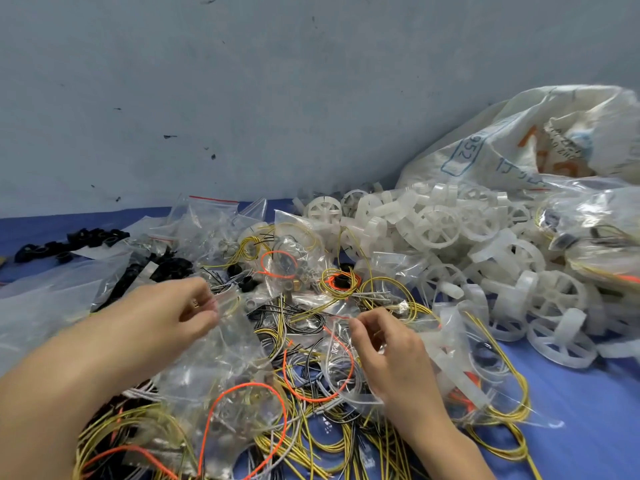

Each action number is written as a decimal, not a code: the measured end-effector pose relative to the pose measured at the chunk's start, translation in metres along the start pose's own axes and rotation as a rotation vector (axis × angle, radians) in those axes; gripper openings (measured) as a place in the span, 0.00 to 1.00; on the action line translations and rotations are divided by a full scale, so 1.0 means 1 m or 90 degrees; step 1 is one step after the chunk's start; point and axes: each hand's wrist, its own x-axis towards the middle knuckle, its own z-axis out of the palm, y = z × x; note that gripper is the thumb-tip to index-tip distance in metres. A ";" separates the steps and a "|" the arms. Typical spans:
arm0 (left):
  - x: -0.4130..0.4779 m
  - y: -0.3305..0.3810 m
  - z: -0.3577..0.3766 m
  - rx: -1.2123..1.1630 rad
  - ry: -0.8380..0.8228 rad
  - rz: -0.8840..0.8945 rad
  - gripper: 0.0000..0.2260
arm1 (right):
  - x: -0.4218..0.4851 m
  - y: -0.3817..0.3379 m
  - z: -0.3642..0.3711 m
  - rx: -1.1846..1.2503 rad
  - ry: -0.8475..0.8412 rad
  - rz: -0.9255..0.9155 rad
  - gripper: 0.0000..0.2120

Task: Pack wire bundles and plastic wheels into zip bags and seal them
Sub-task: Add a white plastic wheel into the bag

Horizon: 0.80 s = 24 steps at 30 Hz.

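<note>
- At the far left, small black plastic parts (91, 237) lie on the blue table (588, 410), well apart from your work.
- Your left hand (166, 317) pinches the top edge of a clear zip bag (225, 344); keep that corner taut so the mouth stays flat.
- The film is thin, glossy and crinkled, and it slips easily, so grip the zip strip, not the wall.
- Between your hands, springy yellow, orange and black wire bundles (311, 375) tangle in loops.
- Your right hand (391, 355) curls its fingers at another clear bag; I cannot tell whether it grips the bag or a wire.
- To the right, ribbed translucent plastic wheels (485, 244) pile up, rigid and spoked, below a white sack (502, 147).
</note>
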 end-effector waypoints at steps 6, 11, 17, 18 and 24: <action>-0.018 0.038 -0.025 -0.085 0.338 0.276 0.02 | 0.000 -0.004 -0.001 -0.026 -0.025 -0.015 0.08; -0.022 0.051 -0.029 -0.152 0.416 0.300 0.05 | -0.003 -0.029 -0.011 0.175 -0.038 0.003 0.14; -0.023 0.064 -0.025 -0.185 0.363 0.308 0.05 | -0.001 -0.057 -0.011 0.515 -0.318 0.011 0.35; -0.023 0.066 -0.024 -0.194 0.352 0.308 0.05 | -0.002 -0.059 -0.007 0.524 -0.368 0.019 0.35; -0.023 0.075 -0.019 -0.178 0.334 0.313 0.05 | -0.009 -0.059 0.010 0.553 -0.412 0.101 0.13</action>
